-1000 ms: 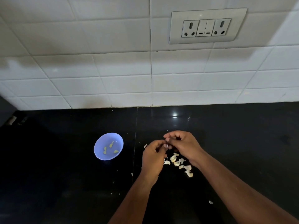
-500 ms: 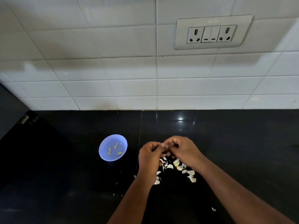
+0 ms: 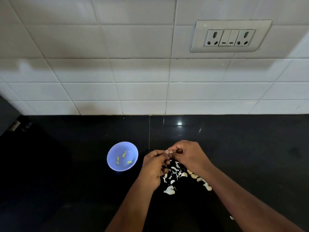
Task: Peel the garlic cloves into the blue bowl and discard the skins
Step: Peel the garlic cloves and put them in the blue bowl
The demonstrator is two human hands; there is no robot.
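A small blue bowl (image 3: 109, 156) stands on the black counter with several peeled yellowish cloves (image 3: 124, 154) inside. Just right of it, my left hand (image 3: 154, 168) and my right hand (image 3: 189, 155) meet above the counter and together pinch one small pale garlic clove (image 3: 170, 152) between their fingertips; most of the clove is hidden by the fingers. Under and between my hands lies a scatter of white garlic skins and unpeeled cloves (image 3: 175, 176).
The black counter (image 3: 66, 181) runs back to a white tiled wall (image 3: 133, 81) with a socket panel (image 3: 230, 36). One stray skin flake (image 3: 231, 217) lies by my right forearm. A dark object (image 3: 6, 114) stands at the far left edge.
Both hands stay joined on the clove with small finger movements. The view has shifted, so the bowl and hands sit lower and more to the right in frame.
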